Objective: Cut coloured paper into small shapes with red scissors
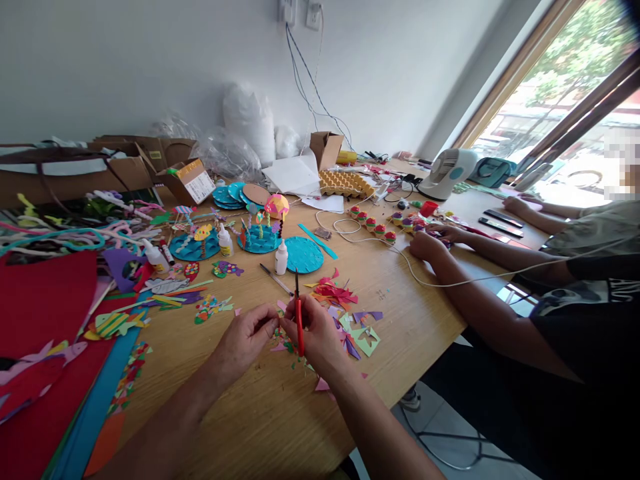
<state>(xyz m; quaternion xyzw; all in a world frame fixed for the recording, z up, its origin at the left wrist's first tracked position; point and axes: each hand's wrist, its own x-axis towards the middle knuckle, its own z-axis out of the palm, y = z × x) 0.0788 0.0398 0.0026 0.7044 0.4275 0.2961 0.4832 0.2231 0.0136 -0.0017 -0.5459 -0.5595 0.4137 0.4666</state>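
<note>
Over the front of the wooden table, my right hand holds red-handled scissors, their dark blades pointing away from me. Close against it, my left hand is closed in a pinch; whatever its fingertips hold is too small or hidden to name. Beneath and beside my hands lie paper scraps, among them red pieces, a light green piece with a cut-out and purple pieces. A white glue bottle stands just beyond, near a blue round disc and a pen.
Left are red sheets, paper fish and pipe cleaners. A decorated blue disc stands further back. Two people work at the right; one's hand is near small coloured balls. A white cable crosses the table.
</note>
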